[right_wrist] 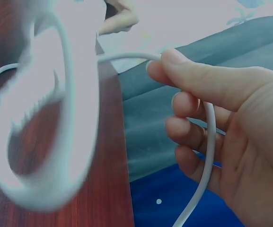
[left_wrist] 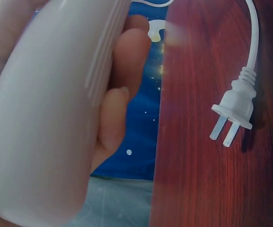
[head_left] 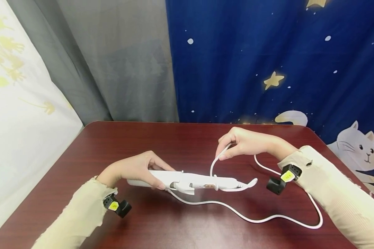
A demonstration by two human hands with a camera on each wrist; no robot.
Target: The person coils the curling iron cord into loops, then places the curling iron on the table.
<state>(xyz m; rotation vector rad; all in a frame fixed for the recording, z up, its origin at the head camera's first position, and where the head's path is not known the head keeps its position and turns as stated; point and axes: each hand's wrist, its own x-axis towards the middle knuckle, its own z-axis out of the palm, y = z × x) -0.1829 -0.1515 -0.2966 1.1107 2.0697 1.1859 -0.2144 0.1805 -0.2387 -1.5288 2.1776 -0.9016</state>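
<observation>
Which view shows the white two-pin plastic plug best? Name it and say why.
Left wrist: the white two-pin plastic plug appears unobstructed, body and both pins visible. In the head view, the white elongated plastic appliance seemingly hides most of it; the right wrist view shows none.

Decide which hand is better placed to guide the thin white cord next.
Probably the right hand: it pinches the cord, while the left hand grips the long, glossy white device.
</observation>
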